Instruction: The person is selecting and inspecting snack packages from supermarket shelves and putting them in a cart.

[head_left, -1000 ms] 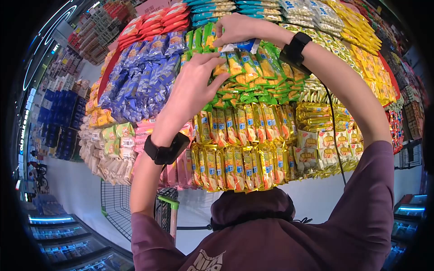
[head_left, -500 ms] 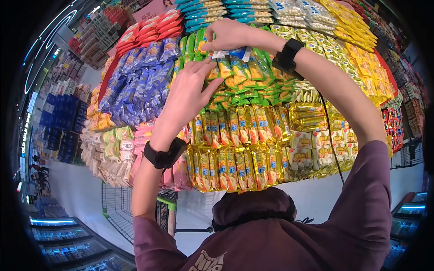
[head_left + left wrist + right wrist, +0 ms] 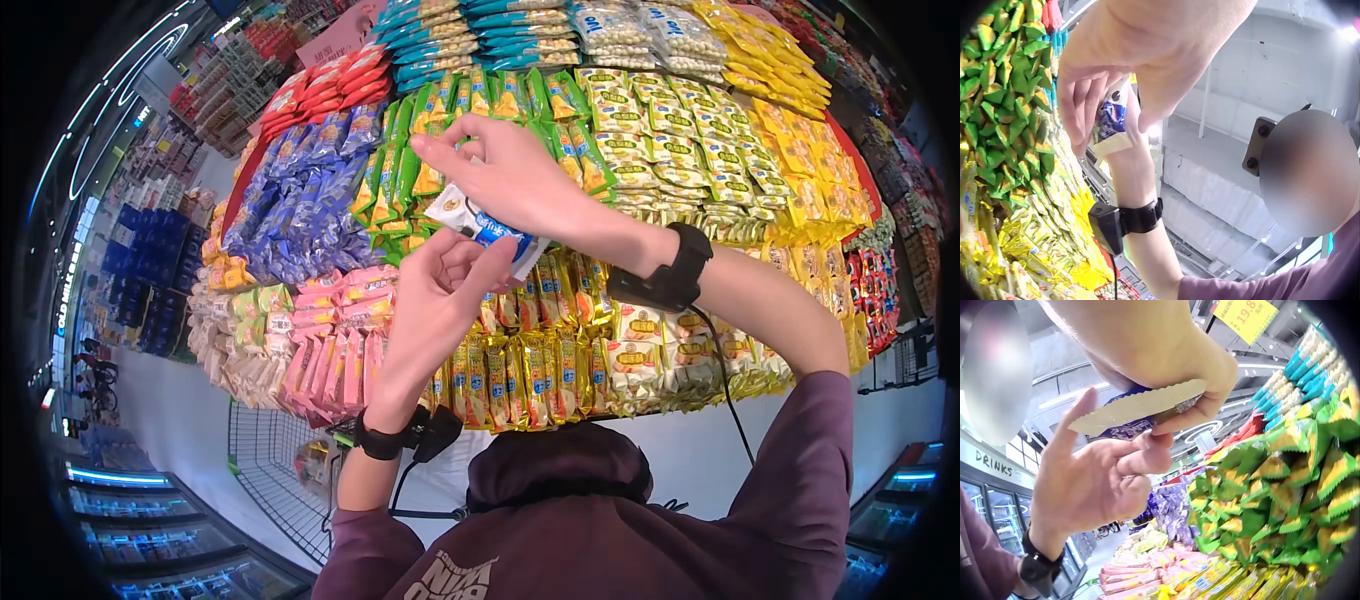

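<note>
A blue-and-white snack packet (image 3: 490, 232) with crimped edges sits between the two hands over the heaped snacks. My right hand (image 3: 515, 175) grips it, fingers curled under its edge in the right wrist view. Below it is my left hand (image 3: 450, 285), thumb and bent fingers spread to either side of the packet. In the left wrist view, a gap shows between the left thumb and the packet (image 3: 1112, 120). Right behind the hands lie green-and-yellow snack packets (image 3: 395, 190). Gold-wrapped snack bars (image 3: 530, 385) stand in rows nearer the body.
Blue-purple packets (image 3: 290, 215) and pink packets (image 3: 340, 360) fill the left of the display. Pale green-and-white packets (image 3: 680, 130) and yellow bags (image 3: 770, 60) lie at the right. A wire shopping cart (image 3: 265, 450) stands at left. A cable (image 3: 735, 400) hangs from the right wrist.
Both hands have come back toward the body from the green packets, bringing the blue-and-white snack packet. The left hand has moved in beneath it with its fingers more bent.
</note>
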Available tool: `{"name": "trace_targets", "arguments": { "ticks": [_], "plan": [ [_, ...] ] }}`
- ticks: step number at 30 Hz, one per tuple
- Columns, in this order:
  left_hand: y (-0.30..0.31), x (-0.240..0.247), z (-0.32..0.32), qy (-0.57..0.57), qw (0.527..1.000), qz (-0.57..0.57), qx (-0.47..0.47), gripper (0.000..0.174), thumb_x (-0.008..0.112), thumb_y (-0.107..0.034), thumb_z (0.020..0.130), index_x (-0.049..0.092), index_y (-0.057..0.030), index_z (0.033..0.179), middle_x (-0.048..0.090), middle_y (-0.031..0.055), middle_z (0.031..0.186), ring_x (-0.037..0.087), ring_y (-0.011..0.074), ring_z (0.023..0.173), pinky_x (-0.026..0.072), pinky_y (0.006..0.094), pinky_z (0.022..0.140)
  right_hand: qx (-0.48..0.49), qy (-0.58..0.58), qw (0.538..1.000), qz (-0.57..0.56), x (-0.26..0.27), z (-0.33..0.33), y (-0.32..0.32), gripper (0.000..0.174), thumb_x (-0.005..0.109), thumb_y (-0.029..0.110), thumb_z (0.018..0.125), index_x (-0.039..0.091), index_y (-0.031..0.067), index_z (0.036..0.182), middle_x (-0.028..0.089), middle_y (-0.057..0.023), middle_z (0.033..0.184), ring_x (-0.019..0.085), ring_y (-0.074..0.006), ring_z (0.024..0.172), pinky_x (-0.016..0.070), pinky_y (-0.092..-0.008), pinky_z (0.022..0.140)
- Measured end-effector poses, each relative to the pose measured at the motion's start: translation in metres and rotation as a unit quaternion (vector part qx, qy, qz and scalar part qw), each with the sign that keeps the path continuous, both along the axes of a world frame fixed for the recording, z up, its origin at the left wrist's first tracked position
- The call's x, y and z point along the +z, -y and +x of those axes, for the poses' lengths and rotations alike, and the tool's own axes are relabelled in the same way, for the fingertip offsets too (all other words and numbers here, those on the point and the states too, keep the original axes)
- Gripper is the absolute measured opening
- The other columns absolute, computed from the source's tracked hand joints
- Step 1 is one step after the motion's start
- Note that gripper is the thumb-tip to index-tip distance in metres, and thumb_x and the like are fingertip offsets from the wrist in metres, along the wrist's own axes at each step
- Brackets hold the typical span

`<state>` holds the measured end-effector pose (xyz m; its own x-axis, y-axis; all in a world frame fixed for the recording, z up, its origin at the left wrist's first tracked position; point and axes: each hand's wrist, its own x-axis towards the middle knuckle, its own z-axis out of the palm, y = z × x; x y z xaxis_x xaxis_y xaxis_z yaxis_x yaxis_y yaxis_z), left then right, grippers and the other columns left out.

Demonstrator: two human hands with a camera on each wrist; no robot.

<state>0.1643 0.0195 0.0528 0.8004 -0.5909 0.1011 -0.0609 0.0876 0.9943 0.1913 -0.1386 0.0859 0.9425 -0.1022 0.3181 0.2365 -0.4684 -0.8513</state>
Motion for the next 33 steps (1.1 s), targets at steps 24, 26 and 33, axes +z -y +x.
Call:
{"name": "trace_targets", "arguments": {
  "ticks": [24, 26, 33],
  "plan": [
    [0.008, -0.053, -0.103, -0.079, 0.985, -0.093, 0.123, 0.017, 0.066, -0.010, 0.094, 0.066, 0.0018, 0.106, 0.072, 0.0079, 0.094, 0.070, 0.0125, 0.081, 0.0537, 0.0226, 0.053, 0.063, -0.157, 0.984, 0.062, -0.040, -0.184, 0.044, 0.026, 0.060, 0.023, 0.099, 0.061, -0.0015, 0.093, 0.059, -0.0057, 0.069, 0.045, -0.0101, 0.058, 0.0390, -0.0288, 0.054],
    [0.005, -0.053, -0.105, -0.058, 0.988, -0.085, 0.119, 0.017, 0.066, -0.009, 0.094, 0.064, 0.0018, 0.108, 0.071, 0.0089, 0.096, 0.070, 0.0131, 0.081, 0.0542, 0.0229, 0.053, 0.030, -0.135, 0.988, 0.072, -0.043, -0.189, 0.038, 0.025, 0.059, 0.023, 0.099, 0.064, -0.0012, 0.096, 0.058, -0.0052, 0.069, 0.047, -0.0097, 0.058, 0.0399, -0.0278, 0.054],
    [-0.011, -0.059, -0.100, -0.052, 0.981, -0.118, 0.145, 0.010, 0.060, -0.010, 0.099, 0.058, -0.0004, 0.100, 0.067, 0.0032, 0.087, 0.062, 0.0061, 0.075, 0.0516, 0.0220, 0.060, -0.045, -0.073, 0.987, 0.135, -0.072, -0.196, 0.011, 0.020, 0.060, 0.019, 0.098, 0.062, -0.0009, 0.093, 0.054, -0.0017, 0.064, 0.048, -0.0057, 0.056, 0.0386, -0.0248, 0.053]
  ]
}}
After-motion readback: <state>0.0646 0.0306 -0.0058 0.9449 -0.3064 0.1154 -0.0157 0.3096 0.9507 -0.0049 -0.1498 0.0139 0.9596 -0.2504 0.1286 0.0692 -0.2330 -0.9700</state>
